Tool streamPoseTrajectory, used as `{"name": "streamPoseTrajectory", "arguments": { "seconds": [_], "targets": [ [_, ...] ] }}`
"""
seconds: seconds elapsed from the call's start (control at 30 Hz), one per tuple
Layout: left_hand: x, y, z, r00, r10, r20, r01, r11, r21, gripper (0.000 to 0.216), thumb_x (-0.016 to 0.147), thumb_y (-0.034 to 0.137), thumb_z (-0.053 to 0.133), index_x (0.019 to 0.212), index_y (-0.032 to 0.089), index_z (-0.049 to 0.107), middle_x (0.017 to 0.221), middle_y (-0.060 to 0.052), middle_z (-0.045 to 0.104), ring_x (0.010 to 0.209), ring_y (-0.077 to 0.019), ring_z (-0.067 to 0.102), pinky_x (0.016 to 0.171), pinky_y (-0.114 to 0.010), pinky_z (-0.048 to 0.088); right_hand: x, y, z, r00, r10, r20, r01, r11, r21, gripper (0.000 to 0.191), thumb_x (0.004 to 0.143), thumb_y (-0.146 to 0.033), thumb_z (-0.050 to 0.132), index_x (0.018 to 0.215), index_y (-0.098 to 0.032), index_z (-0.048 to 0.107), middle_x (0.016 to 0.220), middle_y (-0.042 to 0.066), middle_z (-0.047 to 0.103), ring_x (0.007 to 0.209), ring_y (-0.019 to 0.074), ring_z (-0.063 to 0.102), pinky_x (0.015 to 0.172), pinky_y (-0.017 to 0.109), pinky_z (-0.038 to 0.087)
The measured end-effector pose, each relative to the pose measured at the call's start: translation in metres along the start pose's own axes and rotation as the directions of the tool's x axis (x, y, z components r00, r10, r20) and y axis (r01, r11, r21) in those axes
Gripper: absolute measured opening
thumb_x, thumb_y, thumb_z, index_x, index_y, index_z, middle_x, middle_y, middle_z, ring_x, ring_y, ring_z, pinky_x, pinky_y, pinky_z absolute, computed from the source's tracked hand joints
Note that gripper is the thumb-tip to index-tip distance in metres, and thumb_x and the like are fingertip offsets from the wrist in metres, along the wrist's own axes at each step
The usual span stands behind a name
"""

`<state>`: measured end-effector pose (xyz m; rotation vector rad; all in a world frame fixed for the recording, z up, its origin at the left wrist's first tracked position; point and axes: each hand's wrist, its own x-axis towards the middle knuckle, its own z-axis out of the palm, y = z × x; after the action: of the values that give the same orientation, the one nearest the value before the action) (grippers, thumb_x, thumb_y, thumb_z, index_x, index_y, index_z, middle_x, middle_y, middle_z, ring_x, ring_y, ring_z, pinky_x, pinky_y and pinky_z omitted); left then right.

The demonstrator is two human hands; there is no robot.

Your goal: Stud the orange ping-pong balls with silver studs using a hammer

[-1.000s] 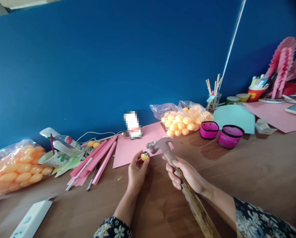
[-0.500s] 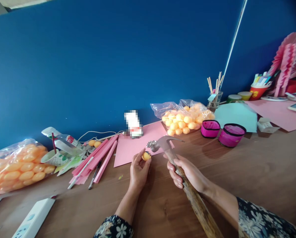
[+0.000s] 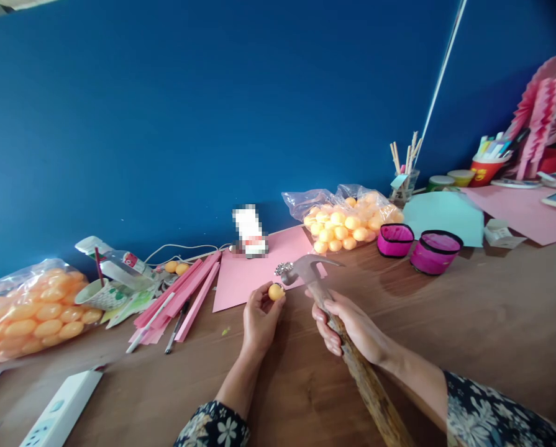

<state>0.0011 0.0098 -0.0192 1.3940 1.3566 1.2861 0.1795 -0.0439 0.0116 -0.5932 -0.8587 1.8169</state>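
Note:
Between the thumb and fingers of my left hand (image 3: pixel 260 320) is a small orange ball (image 3: pixel 276 292), with a bit of something dark at its upper edge. My right hand (image 3: pixel 347 323) is wrapped around the wooden handle of a claw hammer (image 3: pixel 364 372), just below its metal head. The hammer head is held up close to the ball, with a small gap between them. A cluster of small shiny silvery pieces (image 3: pixel 284 269) shows right beside the striking face; whether it touches the hammer I cannot tell.
A pink sheet (image 3: pixel 240 279) lies behind my hands, with a blurred-out phone-like object (image 3: pixel 250 231) on it. Bags of orange balls stand left (image 3: pixel 40 310) and right (image 3: pixel 340 226). Pink strips (image 3: pixel 179 301), two magenta bands (image 3: pixel 436 252) and a power strip (image 3: pixel 63 410) are around.
The ball has turned slightly in my left fingers, so less of its dark part shows. My right hand and the hammer stay almost in place.

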Motion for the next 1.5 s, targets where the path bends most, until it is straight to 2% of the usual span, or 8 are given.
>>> {"name": "streamPoseTrajectory", "arguments": {
  "seconds": [0.13,0.33,0.43,0.53,0.7,0.83,1.27,1.5],
  "targets": [
    [0.0006,-0.0015,-0.0009,1.000,0.002,0.031,0.001,0.995,-0.096,0.044,0.063,0.026,0.071,0.104,0.016,0.059,0.099,-0.008,0.065,0.092,-0.0206,0.060,0.083,-0.034,0.046,0.0020,0.0013,0.0009,0.998,0.061,-0.008,-0.061,0.998,-0.009,0.014,0.089,-0.026,0.035,0.099,-0.022,0.045,0.071,-0.005,0.042,0.038,0.0032,0.035,0.032,0.016,0.032],
    [0.0016,0.0060,-0.0032,0.997,-0.070,0.035,0.077,0.970,-0.230,0.039,0.067,0.030,0.068,0.101,0.014,0.057,0.098,-0.010,0.065,0.089,-0.0185,0.060,0.080,-0.032,0.045,0.0011,-0.0034,0.0001,1.000,-0.016,-0.005,0.016,1.000,0.005,0.016,0.089,-0.024,0.034,0.100,-0.022,0.045,0.072,-0.005,0.042,0.039,0.0035,0.035,0.033,0.017,0.033],
    [0.0023,0.0071,-0.0024,0.996,-0.081,-0.027,0.071,0.961,-0.267,0.041,0.064,0.029,0.071,0.098,0.014,0.054,0.091,-0.008,0.065,0.082,-0.0155,0.061,0.076,-0.029,0.046,0.0004,-0.0033,0.0014,1.000,-0.007,0.000,0.007,1.000,0.005,0.016,0.089,-0.025,0.034,0.100,-0.022,0.045,0.072,-0.005,0.042,0.038,0.0032,0.034,0.032,0.017,0.032],
    [0.0018,0.0063,-0.0017,0.996,-0.073,-0.051,0.056,0.962,-0.269,0.052,0.064,0.027,0.072,0.109,0.018,0.048,0.089,-0.004,0.065,0.078,-0.0138,0.061,0.074,-0.028,0.046,-0.0003,-0.0001,0.0033,1.000,0.011,0.009,-0.011,1.000,-0.002,0.016,0.089,-0.026,0.035,0.101,-0.022,0.045,0.072,-0.005,0.042,0.038,0.0032,0.035,0.033,0.016,0.032],
    [0.0000,0.0055,-0.0016,0.997,-0.057,0.056,0.068,0.974,-0.218,0.047,0.065,0.028,0.070,0.108,0.018,0.054,0.100,-0.007,0.064,0.086,-0.0165,0.061,0.077,-0.029,0.046,-0.0013,0.0039,0.0047,0.998,0.044,0.034,-0.044,0.999,-0.017,0.015,0.090,-0.026,0.034,0.100,-0.023,0.044,0.073,-0.005,0.043,0.039,0.0033,0.036,0.033,0.016,0.032],
    [0.0008,0.0043,-0.0011,0.999,-0.048,0.020,0.051,0.971,-0.235,0.046,0.067,0.027,0.069,0.110,0.018,0.055,0.107,-0.007,0.062,0.095,-0.0173,0.058,0.085,-0.030,0.043,-0.0014,0.0008,0.0041,0.999,0.017,0.027,-0.017,1.000,-0.008,0.015,0.090,-0.026,0.034,0.100,-0.023,0.044,0.072,-0.005,0.042,0.039,0.0034,0.035,0.033,0.016,0.032],
    [-0.0021,0.0061,-0.0024,0.995,-0.093,0.026,0.097,0.969,-0.226,0.041,0.065,0.027,0.071,0.101,0.018,0.054,0.088,-0.005,0.066,0.078,-0.0141,0.062,0.071,-0.026,0.046,-0.0018,0.0003,0.0054,1.000,0.004,0.007,-0.004,1.000,0.005,0.016,0.088,-0.029,0.038,0.102,-0.023,0.044,0.073,-0.005,0.042,0.039,0.0036,0.036,0.034,0.017,0.033],
    [0.0000,0.0057,-0.0020,0.994,-0.098,0.041,0.106,0.945,-0.308,0.046,0.062,0.026,0.073,0.105,0.017,0.058,0.098,-0.007,0.067,0.089,-0.0169,0.062,0.082,-0.031,0.045,-0.0008,0.0004,0.0052,0.999,0.038,0.022,-0.038,0.999,0.016,0.016,0.087,-0.030,0.041,0.100,-0.023,0.045,0.072,-0.005,0.043,0.039,0.0037,0.036,0.033,0.017,0.033]
  ]
}}
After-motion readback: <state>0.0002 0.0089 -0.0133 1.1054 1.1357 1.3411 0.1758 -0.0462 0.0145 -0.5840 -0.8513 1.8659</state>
